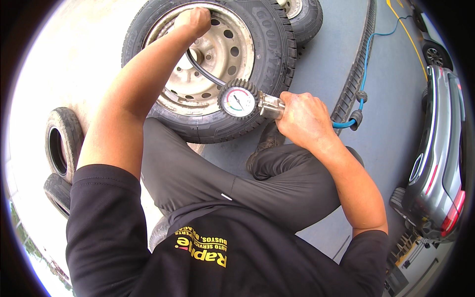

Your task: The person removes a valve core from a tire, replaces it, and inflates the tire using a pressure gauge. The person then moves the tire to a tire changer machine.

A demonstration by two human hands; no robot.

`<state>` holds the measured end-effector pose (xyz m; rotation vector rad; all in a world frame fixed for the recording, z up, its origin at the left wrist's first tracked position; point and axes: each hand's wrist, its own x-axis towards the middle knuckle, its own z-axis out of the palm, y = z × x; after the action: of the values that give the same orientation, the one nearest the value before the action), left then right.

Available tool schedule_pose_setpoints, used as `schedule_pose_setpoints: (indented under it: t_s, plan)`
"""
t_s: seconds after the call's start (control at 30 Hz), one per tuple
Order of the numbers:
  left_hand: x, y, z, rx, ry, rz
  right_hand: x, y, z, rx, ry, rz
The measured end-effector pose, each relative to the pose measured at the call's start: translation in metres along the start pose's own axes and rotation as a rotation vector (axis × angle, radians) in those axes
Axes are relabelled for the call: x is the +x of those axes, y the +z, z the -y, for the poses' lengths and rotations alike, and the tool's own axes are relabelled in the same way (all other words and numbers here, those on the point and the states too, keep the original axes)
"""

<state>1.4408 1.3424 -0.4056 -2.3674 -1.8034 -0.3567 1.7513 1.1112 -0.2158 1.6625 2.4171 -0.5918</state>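
Note:
A black tire [267,74] on a dirty cream-coloured steel wheel [222,74] lies before me at the top of the view. My left hand [193,22] is closed at the wheel's far inner edge; whatever its fingers hold is hidden. In my right hand [306,116] is the metal handle of a tire inflator [271,106]. Its round dial gauge [238,101], with a ribbed black guard, hangs over the near sidewall. From the gauge a black hose [205,73] runs across the wheel and passes out of sight beneath my left forearm.
A blue air line [365,74] trails from the inflator past a ribbed dark strip [354,74] on the grey floor. Another wheel [308,22] sits behind the first. Two loose tires [64,141] are at left. A grey car [435,158] stands at right.

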Motion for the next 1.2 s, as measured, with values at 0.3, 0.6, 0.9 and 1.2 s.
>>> schedule_pose_setpoints:
  t_s: [0.3,0.6,0.9,1.2]
  plan:
    - [-0.005,-0.015,-0.007,0.032,0.021,-0.017,0.0,0.0,-0.001,0.002,-0.009,-0.006]
    - [-0.001,-0.004,-0.002,0.032,0.04,-0.03,0.001,0.001,-0.001,-0.012,-0.01,-0.005]
    - [0.004,-0.015,-0.008,0.127,-0.07,0.177,0.0,0.001,-0.001,-0.008,-0.001,-0.009]
    - [0.002,-0.024,-0.013,0.048,-0.115,0.232,0.0,0.001,-0.002,0.003,0.0,0.002]
